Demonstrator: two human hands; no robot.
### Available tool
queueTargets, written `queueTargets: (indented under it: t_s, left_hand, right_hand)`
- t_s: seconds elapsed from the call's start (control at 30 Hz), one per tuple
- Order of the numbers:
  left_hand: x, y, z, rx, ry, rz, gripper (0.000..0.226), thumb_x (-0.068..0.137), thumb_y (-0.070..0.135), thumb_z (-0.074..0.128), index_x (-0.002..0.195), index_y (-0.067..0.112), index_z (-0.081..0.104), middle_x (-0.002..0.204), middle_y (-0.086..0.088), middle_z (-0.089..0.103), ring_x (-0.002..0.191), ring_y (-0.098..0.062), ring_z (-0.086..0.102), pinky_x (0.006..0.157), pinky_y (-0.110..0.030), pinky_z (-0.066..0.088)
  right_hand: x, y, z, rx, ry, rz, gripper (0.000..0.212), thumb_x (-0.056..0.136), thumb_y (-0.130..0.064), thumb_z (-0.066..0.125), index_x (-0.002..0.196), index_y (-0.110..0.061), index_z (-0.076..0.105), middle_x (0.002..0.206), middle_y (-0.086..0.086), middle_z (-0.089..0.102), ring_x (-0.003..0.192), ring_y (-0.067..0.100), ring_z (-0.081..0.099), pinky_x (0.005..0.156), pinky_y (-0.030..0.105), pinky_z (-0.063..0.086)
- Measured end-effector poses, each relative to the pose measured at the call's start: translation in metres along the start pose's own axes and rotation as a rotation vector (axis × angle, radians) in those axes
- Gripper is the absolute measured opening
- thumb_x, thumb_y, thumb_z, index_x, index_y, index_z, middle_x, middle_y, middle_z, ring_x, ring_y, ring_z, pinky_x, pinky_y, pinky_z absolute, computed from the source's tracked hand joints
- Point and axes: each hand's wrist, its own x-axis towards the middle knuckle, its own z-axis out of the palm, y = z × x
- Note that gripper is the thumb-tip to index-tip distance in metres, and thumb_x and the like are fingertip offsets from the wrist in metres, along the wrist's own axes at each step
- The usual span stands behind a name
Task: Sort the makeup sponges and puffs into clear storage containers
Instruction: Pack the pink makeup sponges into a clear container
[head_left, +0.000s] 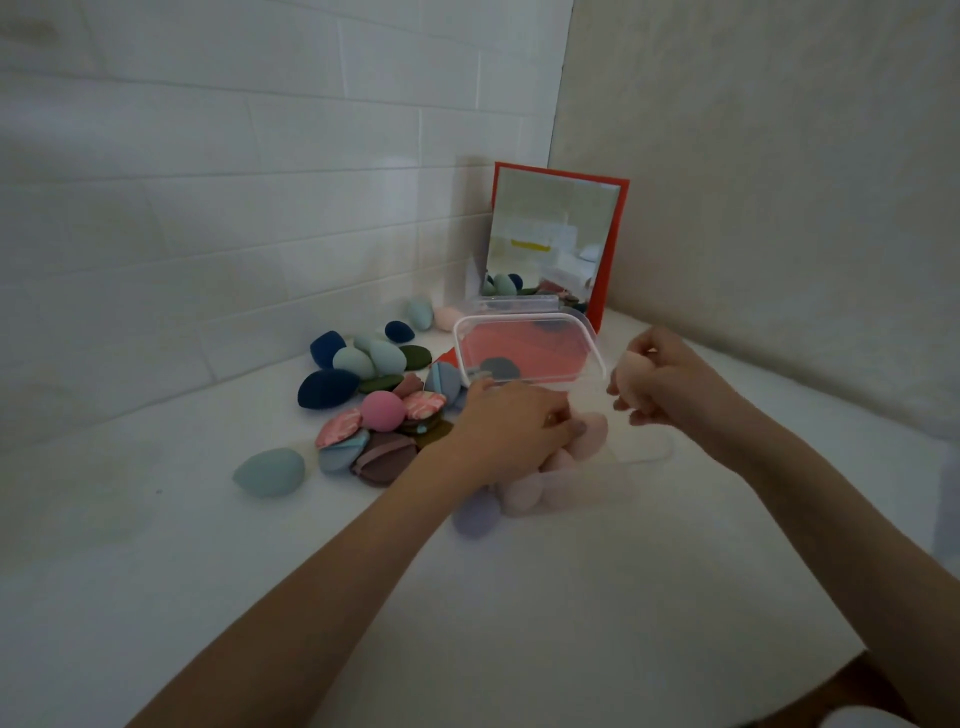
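A pile of makeup sponges and puffs (379, 410) in blue, teal, green, pink and brown lies on the white counter. In front of me stands a clear container (649, 457) holding several pale pink sponges (561, 488). My left hand (514, 426) reaches into it, fingers closed on a pale pink sponge (595, 428). My right hand (660, 382) hovers above the container's far edge, shut on another pale pink sponge (631, 369). Behind them, a second clear container (530, 348) holds a grey puff (501, 368). A lilac sponge (475, 512) rests by the near container.
A red-framed mirror (550, 239) leans in the corner behind the containers. White tiled walls close off the left and back, and a beige wall the right. A lone teal sponge (270, 470) lies apart at the left. The counter edge is at the lower right.
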Motion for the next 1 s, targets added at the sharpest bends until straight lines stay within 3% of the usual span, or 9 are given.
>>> queueTargets:
  t_s: [0.1,0.2,0.37,0.57,0.7,0.83,1.0]
  left_hand:
    - [0.001,0.001,0.001,-0.003,0.022,-0.023,0.033,0.097,0.046,0.036,0.088,0.026,0.060,0.081,0.007,0.062,0.086,-0.014,0.055,0.101,-0.046,0.031]
    - [0.001,0.001,0.002,-0.018,0.006,-0.044,0.030,0.096,0.046,0.037,0.092,0.028,0.061,0.079,0.008,0.062,0.085,-0.012,0.054,0.102,-0.044,0.031]
    - [0.002,-0.001,-0.001,0.007,-0.010,-0.036,0.030,0.098,0.030,0.034,0.103,0.026,0.064,0.096,0.007,0.064,0.092,-0.011,0.053,0.105,-0.046,0.029]
    - [0.005,-0.004,-0.003,-0.019,-0.036,-0.042,0.033,0.094,0.018,0.037,0.110,0.029,0.063,0.109,0.009,0.065,0.100,-0.012,0.054,0.104,-0.043,0.031]
    - [0.004,-0.004,-0.006,-0.044,-0.020,-0.037,0.032,0.095,0.019,0.037,0.116,0.029,0.059,0.111,0.006,0.064,0.102,-0.014,0.055,0.100,-0.038,0.033]
    - [0.002,-0.003,-0.005,-0.063,-0.011,-0.055,0.031,0.094,0.021,0.036,0.120,0.026,0.053,0.110,0.005,0.064,0.102,-0.017,0.056,0.101,-0.041,0.033]
    - [0.002,-0.004,-0.006,-0.077,-0.019,-0.056,0.030,0.095,0.021,0.036,0.120,0.027,0.052,0.107,0.006,0.063,0.100,-0.015,0.054,0.095,-0.038,0.031]
  right_hand:
    - [-0.004,0.006,0.001,-0.341,-0.260,-0.011,0.025,0.084,-0.024,0.061,0.104,-0.024,0.046,0.090,0.006,0.059,0.072,0.014,0.054,0.061,0.024,0.045]
    - [-0.002,0.013,0.010,-0.561,-0.261,-0.087,0.028,0.079,-0.035,0.071,0.103,-0.030,0.057,0.098,-0.005,0.060,0.084,0.009,0.056,0.061,0.017,0.041]
    - [-0.003,0.007,0.005,-0.629,-0.263,-0.101,0.015,0.077,-0.021,0.069,0.090,-0.026,0.066,0.092,-0.005,0.062,0.079,0.007,0.056,0.056,0.018,0.039]
    - [0.002,0.013,0.013,-0.635,-0.228,-0.135,0.028,0.073,-0.021,0.076,0.097,-0.026,0.063,0.098,-0.002,0.062,0.086,0.014,0.056,0.065,0.022,0.046]
    - [0.006,0.013,0.017,-0.720,-0.228,-0.189,0.029,0.074,-0.014,0.074,0.094,-0.025,0.056,0.091,-0.005,0.056,0.080,0.013,0.051,0.054,0.015,0.034]
    - [0.012,0.012,0.024,-0.779,-0.250,-0.219,0.022,0.075,-0.014,0.073,0.093,-0.020,0.062,0.085,-0.005,0.056,0.077,0.012,0.052,0.056,0.015,0.031]
    - [0.014,0.015,0.023,-0.704,-0.215,-0.159,0.035,0.069,-0.019,0.081,0.091,-0.023,0.054,0.096,-0.002,0.056,0.086,0.016,0.052,0.064,0.021,0.038]
